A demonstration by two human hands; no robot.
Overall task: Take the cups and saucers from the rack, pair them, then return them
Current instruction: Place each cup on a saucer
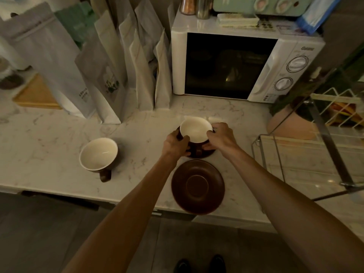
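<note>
A brown cup with a white inside [196,131] sits on a brown saucer [200,153] in the middle of the marble counter. My left hand [176,143] grips the cup and saucer from the left; my right hand [220,137] grips them from the right. Most of that saucer is hidden by my hands and the cup. A second brown saucer [198,189] lies bare near the counter's front edge, just below the pair. A second brown cup [98,154] stands alone to the left, its handle pointing toward me.
A wire dish rack [295,154] stands at the right on the counter [49,150]. A white microwave [236,66] sits behind the cup. Several paper bags [110,75] stand upright at the back left. The counter's front edge runs just below the bare saucer.
</note>
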